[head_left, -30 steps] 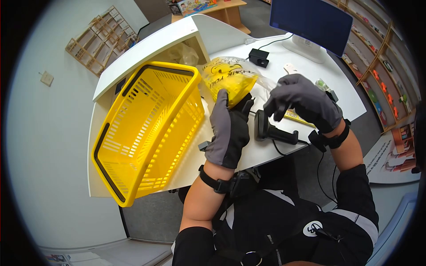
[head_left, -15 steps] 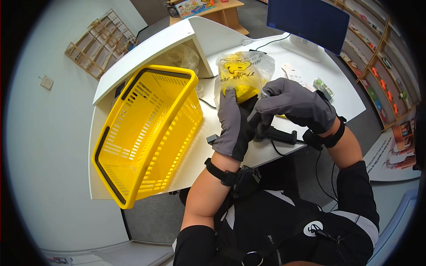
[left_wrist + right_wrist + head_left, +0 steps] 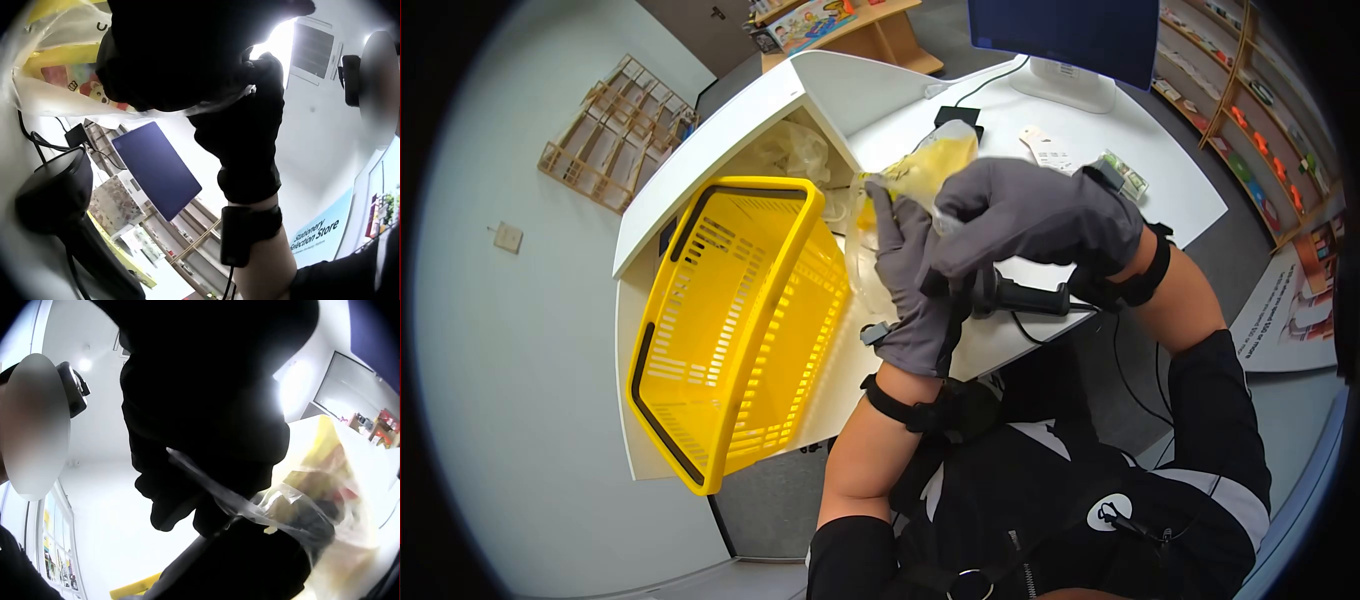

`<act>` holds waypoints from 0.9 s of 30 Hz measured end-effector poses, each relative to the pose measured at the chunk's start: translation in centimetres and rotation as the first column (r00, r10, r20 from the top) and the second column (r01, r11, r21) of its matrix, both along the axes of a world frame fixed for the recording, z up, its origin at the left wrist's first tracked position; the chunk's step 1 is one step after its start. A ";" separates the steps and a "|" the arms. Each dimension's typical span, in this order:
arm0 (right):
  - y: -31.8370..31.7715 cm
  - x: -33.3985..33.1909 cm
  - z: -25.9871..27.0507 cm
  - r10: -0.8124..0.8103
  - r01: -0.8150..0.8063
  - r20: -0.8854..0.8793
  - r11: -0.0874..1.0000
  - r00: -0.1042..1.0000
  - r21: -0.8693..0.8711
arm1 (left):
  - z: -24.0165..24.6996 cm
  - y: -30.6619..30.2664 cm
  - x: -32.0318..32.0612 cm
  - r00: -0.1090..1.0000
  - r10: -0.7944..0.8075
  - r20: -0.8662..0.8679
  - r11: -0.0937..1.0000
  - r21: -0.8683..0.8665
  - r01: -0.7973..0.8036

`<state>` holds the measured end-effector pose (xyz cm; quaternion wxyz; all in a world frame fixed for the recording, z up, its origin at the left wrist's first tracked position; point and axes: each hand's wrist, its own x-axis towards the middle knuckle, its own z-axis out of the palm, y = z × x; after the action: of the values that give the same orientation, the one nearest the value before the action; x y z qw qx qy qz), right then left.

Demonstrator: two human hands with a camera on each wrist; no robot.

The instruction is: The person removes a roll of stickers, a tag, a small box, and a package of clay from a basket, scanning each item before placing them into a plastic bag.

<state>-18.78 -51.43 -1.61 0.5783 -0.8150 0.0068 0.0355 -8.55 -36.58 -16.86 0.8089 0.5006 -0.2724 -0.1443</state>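
A clear plastic bag [image 3: 940,168] with yellow printing and a yellow item inside is held up over the counter between both gloved hands. My left hand [image 3: 912,285] grips the bag from the near side, thumb up along it. My right hand [image 3: 1045,215] crosses in front and pinches the bag's plastic; in the right wrist view a stretched clear strip [image 3: 219,492] runs from its fingers. The left wrist view shows a printed cartoon figure [image 3: 95,92] through the plastic. Just below the hands, a black barcode scanner [image 3: 1032,297] lies on the counter.
A yellow shopping basket [image 3: 808,335] stands tilted on the left of the white counter [image 3: 880,130]. Crumpled plastic bags [image 3: 795,150] fill the cubby behind it. Toward the back right are a monitor [image 3: 1065,40], a white card [image 3: 1048,148] and a small green-and-clear package [image 3: 1122,176].
The bag has turned and its upper part now leans right. My right hand came in from the right, took hold of the plastic and now overlaps my left hand. The view has shifted slightly.
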 end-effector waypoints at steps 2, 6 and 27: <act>-0.7 0.3 1.0 0.057 -0.066 0.071 0.989 0.996 0.135 | 0.7 -0.2 -0.4 0.998 0.007 0.066 1.000 -0.018 -0.005; -2.6 1.3 2.0 -0.021 -0.064 0.243 0.939 0.970 0.338 | 3.1 -3.0 0.4 0.960 0.120 0.252 0.982 0.112 -0.152; -19.8 4.2 -0.7 -0.284 0.127 0.163 0.776 0.945 0.617 | 4.4 0.6 5.7 0.163 -0.409 0.898 0.208 0.266 -0.941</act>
<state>-14.58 -71.21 -2.34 0.8022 -0.5826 0.0130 -0.1298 -2.86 -36.03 -12.48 -0.0003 0.8721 -0.4011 0.2803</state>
